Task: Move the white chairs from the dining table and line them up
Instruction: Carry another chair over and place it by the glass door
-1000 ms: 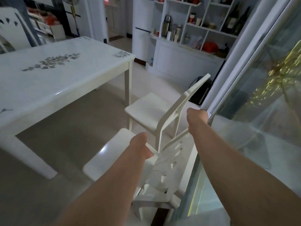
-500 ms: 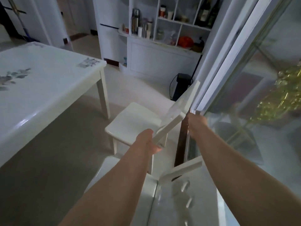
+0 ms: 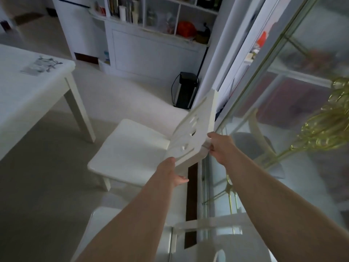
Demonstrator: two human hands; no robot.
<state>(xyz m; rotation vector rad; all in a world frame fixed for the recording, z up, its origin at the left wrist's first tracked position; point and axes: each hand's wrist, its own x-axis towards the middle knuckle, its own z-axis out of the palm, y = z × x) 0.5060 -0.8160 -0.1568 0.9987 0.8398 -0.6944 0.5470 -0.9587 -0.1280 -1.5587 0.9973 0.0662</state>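
White chair (image 3: 132, 150) stands on the floor beside the glass door (image 3: 283, 110), well clear of the counter (image 3: 28, 87). I have both hands on its backrest: left hand (image 3: 170, 173) closed on the near lower edge, right hand (image 3: 219, 146) gripping the door-side edge. I judge this the placing step; next I'd square it in line with the second chair (image 3: 105, 224) just nearer me. That nearer chair is cut off by my arms, and the held chair's legs are mostly hidden.
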